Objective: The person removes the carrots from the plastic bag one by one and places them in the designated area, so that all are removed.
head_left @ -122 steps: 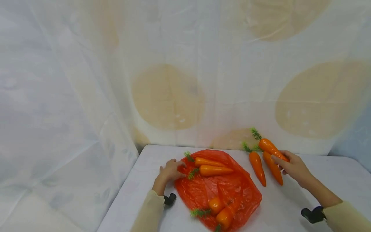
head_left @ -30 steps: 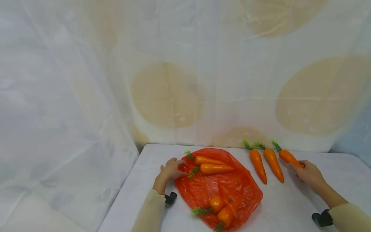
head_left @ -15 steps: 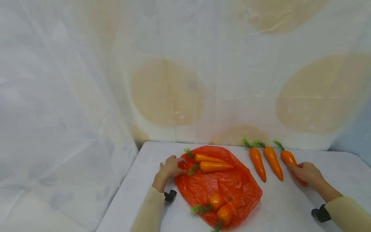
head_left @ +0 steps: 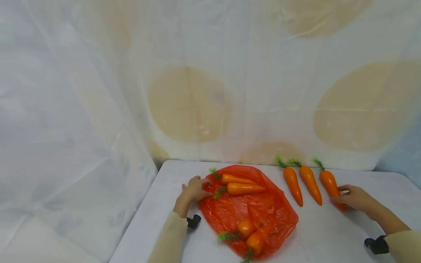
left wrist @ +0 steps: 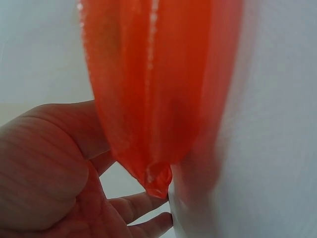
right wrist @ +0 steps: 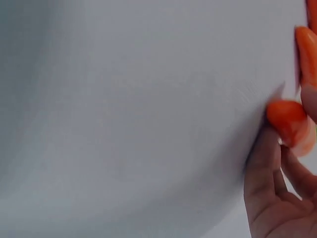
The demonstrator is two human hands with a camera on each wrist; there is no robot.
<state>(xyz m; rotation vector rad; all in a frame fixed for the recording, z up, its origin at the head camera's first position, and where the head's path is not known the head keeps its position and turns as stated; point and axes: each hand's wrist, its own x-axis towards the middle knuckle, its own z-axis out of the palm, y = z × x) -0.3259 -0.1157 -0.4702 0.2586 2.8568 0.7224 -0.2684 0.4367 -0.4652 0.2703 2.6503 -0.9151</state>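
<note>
A red plastic bag (head_left: 223, 215) lies flat on the white table. My left hand (head_left: 194, 189) holds its left edge; in the left wrist view the red film (left wrist: 163, 89) passes between thumb and fingers, hiding some fingertips. To the right, three glossy toy carrots lie in a row, leafy tops toward the wall: a left one (head_left: 292, 186), a middle one (head_left: 310, 184) and a right one (head_left: 329, 182). My right hand (head_left: 356, 199) pinches the right carrot near its tip. That tip (right wrist: 286, 119) shows between the fingers in the right wrist view.
Two toy carrots (head_left: 245, 189) lie on the bag's upper part. Two more (head_left: 255, 243) sit partly under red film at its lower end, leaves sticking out. A patterned sheet (head_left: 263, 91) hangs behind the table's back edge (head_left: 184, 163).
The right hand has brought the third carrot from over the middle one to the right end of the row, set it down and turned it nearly parallel. The left hand stays at the bag.
</note>
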